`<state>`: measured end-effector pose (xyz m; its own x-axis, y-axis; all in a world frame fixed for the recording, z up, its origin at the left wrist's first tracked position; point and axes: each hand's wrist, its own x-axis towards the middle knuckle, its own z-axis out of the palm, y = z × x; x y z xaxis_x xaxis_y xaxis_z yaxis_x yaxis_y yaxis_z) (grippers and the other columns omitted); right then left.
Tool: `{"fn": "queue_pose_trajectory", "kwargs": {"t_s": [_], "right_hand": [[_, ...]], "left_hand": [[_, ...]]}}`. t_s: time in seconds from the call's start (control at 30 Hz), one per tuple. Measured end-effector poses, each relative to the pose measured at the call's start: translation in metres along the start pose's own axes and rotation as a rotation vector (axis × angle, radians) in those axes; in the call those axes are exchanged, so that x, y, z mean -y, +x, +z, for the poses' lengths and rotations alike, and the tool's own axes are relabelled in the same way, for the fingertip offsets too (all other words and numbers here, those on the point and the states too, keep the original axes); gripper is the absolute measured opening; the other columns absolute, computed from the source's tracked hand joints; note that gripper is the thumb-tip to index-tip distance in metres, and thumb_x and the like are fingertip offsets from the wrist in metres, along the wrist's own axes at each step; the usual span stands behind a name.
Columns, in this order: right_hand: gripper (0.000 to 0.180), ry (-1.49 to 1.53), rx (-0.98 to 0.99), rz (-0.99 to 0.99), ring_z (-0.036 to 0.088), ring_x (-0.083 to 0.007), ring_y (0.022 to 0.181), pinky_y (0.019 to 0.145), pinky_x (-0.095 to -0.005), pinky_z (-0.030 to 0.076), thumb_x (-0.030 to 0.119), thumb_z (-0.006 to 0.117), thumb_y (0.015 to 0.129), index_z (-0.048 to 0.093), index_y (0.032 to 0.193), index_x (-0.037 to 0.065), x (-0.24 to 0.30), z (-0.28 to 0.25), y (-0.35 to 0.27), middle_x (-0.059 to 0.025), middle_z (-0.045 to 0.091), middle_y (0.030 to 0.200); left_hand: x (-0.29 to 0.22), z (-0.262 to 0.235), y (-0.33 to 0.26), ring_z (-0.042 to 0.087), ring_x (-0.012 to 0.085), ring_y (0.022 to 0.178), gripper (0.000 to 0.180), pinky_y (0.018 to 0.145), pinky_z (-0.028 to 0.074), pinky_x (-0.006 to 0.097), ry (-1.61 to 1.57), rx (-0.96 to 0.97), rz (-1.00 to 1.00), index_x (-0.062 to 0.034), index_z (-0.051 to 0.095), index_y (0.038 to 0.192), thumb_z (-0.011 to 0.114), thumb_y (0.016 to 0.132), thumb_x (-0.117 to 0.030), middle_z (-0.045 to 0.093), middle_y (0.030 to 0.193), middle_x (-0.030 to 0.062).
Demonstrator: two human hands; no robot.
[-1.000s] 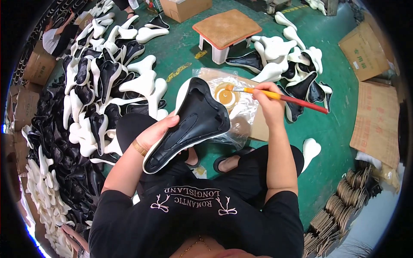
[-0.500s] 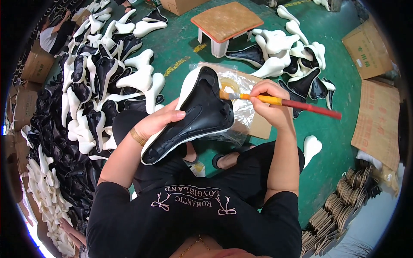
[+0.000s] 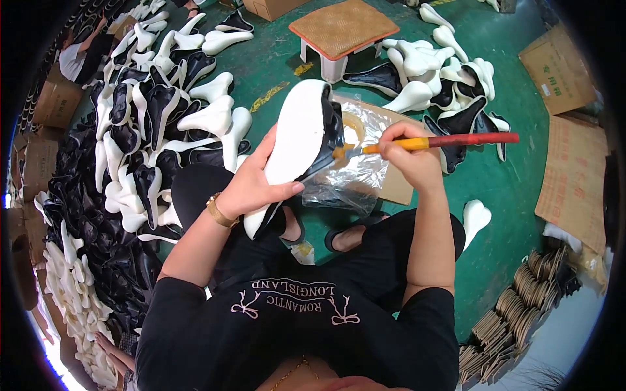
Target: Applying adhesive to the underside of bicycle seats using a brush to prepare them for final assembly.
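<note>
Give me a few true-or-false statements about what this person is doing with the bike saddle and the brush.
1. The left hand holds a saddle with its white side facing the camera. True.
2. The right hand holds a brush with a red and yellow handle. True.
3. The brush tip is far from the saddle. False: its bristle end meets the saddle's black edge.
4. The stool has a green top. False: its top is brown, and the floor is green.
5. Saddles lie piled on the person's left. True.

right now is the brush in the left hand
No, the right hand grips the brush; the left hand holds the saddle.
</note>
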<state>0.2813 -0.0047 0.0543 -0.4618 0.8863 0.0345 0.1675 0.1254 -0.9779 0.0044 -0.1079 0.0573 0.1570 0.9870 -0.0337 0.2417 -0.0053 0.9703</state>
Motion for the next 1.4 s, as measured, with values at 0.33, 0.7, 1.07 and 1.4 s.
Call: {"fn": "queue_pose_trajectory", "kwargs": {"t_s": [0.33,0.7,1.07,1.4], "right_hand": [[0.011,-0.379,-0.176,-0.097,0.058,-0.0081,0.061,0.057,-0.0235,0.046,0.008,0.066,0.073,0.065,0.081,0.001,-0.064,0.029,0.030,-0.0049,0.064,0.069],[0.007,0.060,-0.265,-0.068,0.055,-0.0076,0.069,0.063,-0.0205,0.044,0.003,0.064,0.081,0.061,0.087,0.001,-0.009,0.022,0.017,-0.0013,0.061,0.078],[0.009,-0.165,0.082,-0.424,0.061,-0.0183,0.069,0.063,-0.0274,0.048,-0.001,0.067,0.070,0.061,0.075,0.002,0.022,0.044,-0.004,-0.0077,0.063,0.076],[0.008,-0.115,0.298,-0.424,0.061,-0.0210,0.066,0.060,-0.0285,0.048,0.001,0.066,0.069,0.060,0.073,0.004,0.032,0.044,-0.009,-0.0060,0.061,0.074]], "left_hand": [[0.026,0.002,0.010,0.051,0.0147,0.108,0.062,0.095,0.041,0.028,-0.602,-0.177,-0.243,0.0004,0.035,0.138,0.063,0.086,-0.017,0.052,0.125,0.0084],[0.025,0.012,0.017,0.048,0.0189,0.117,0.082,0.100,0.038,0.031,-0.098,-0.177,-0.033,0.0002,0.032,0.140,0.075,0.075,-0.027,0.050,0.128,0.0113],[0.024,0.022,0.053,0.046,0.0169,0.121,0.077,0.103,0.036,0.030,-0.392,-0.166,-0.012,-0.0007,0.023,0.146,0.059,0.091,-0.042,0.045,0.135,0.0119],[0.011,0.021,0.073,0.049,0.0148,0.116,0.073,0.098,0.040,0.029,-0.414,-0.185,-0.035,-0.0007,0.027,0.144,0.053,0.094,-0.047,0.049,0.131,0.0116]]}}
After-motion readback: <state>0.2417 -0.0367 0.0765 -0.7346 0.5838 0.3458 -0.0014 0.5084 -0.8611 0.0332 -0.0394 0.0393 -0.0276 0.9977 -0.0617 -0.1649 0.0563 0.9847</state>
